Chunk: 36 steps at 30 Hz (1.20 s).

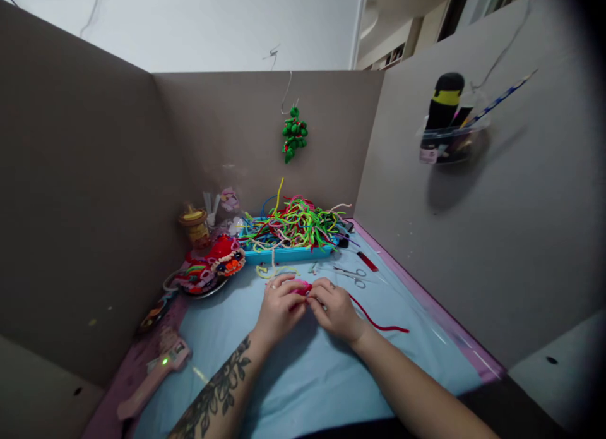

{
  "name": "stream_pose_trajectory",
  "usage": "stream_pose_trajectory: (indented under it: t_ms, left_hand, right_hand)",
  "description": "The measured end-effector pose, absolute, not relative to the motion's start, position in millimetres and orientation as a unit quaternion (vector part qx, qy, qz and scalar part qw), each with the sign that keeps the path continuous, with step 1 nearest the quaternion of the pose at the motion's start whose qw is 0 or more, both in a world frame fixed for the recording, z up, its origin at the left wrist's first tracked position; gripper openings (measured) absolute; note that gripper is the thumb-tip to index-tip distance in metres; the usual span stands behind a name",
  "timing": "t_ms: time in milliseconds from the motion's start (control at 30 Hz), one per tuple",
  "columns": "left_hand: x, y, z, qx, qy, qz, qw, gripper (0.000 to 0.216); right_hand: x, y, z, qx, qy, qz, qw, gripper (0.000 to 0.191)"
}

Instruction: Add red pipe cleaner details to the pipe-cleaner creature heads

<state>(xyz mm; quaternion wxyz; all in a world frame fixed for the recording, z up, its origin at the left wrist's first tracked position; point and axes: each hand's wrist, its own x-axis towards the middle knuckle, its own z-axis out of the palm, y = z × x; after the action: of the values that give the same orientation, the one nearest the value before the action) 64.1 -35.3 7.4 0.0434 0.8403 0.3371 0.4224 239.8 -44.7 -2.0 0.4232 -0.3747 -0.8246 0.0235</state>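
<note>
Near the middle of the blue-covered table, my left hand (281, 305) is closed around a small pink fuzzy piece (299, 287), partly covered by the fingers. My right hand (335, 307) pinches at the same spot, its fingertips meeting those of the left. A red pipe cleaner (379, 326) runs out from behind the right hand and curves across the cloth to the right. Where it joins the pink piece is hidden by my fingers. Just beyond the hands lie a pale yellow pipe cleaner (265, 274) and scissors (353, 275).
A blue tray (288, 256) heaped with colourful pipe cleaners (303, 221) stands at the back. Left are a plate of red fuzzy crafts (208, 265), a lidded cup (195, 227) and a pink glue gun (154, 376). Grey partitions (265, 129) surround the table; a cup of tools (452, 136) hangs right.
</note>
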Motion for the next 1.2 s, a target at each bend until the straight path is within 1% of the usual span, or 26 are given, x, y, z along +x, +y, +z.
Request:
stream_pose_trajectory:
  t_ms: [100, 200, 267, 433, 500, 567, 667, 800, 1000, 1067, 1100, 1200]
  left_hand:
    - [67.1, -38.7, 5.6, 0.839, 0.354, 0.412, -0.005, 0.011]
    - [67.9, -38.5, 4.6, 0.832, 0.37, 0.413, 0.008, 0.014]
    - [66.2, -35.4, 4.8, 0.824, 0.381, 0.414, 0.065, 0.015]
    - [55.5, -24.5, 8.3, 0.783, 0.397, 0.368, 0.305, 0.023]
    - [52.0, -22.7, 9.4, 0.765, 0.384, 0.355, 0.376, 0.025]
    - [50.2, -22.7, 9.8, 0.753, 0.368, 0.344, 0.424, 0.024]
    - [49.9, -24.2, 9.8, 0.745, 0.351, 0.333, 0.459, 0.021]
    - [50.7, -26.5, 11.4, 0.755, 0.346, 0.328, 0.449, 0.013]
    - [56.2, -29.5, 11.5, 0.778, 0.375, 0.341, 0.371, 0.004]
    - [59.6, -30.3, 9.6, 0.783, 0.39, 0.354, 0.33, 0.002]
    - [61.3, -30.8, 8.6, 0.788, 0.396, 0.365, 0.299, 0.005]
    - [65.1, -32.1, 6.3, 0.803, 0.401, 0.402, 0.183, 0.011]
  right_hand:
    - [231.7, -44.2, -4.7, -0.423, -0.788, 0.079, 0.44, 0.013]
    - [228.0, -42.5, -7.2, -0.439, -0.766, 0.116, 0.455, 0.015]
    - [229.4, -40.5, -8.6, -0.434, -0.762, 0.133, 0.462, 0.014]
    - [237.2, -36.7, -10.7, -0.383, -0.769, 0.154, 0.488, 0.014]
    - [238.5, -36.8, -10.8, -0.354, -0.78, 0.156, 0.491, 0.014]
    - [238.6, -37.4, -10.8, -0.329, -0.79, 0.154, 0.493, 0.014]
    - [238.2, -38.2, -11.6, -0.307, -0.8, 0.145, 0.495, 0.015]
    - [238.3, -38.8, -13.7, -0.307, -0.803, 0.138, 0.491, 0.016]
    - [237.0, -41.7, -9.9, -0.325, -0.799, 0.155, 0.481, 0.014]
    - [235.5, -42.8, -7.2, -0.342, -0.794, 0.158, 0.477, 0.014]
    - [234.5, -43.2, -6.0, -0.352, -0.791, 0.159, 0.474, 0.013]
    - [231.6, -43.3, -3.8, -0.378, -0.779, 0.167, 0.472, 0.014]
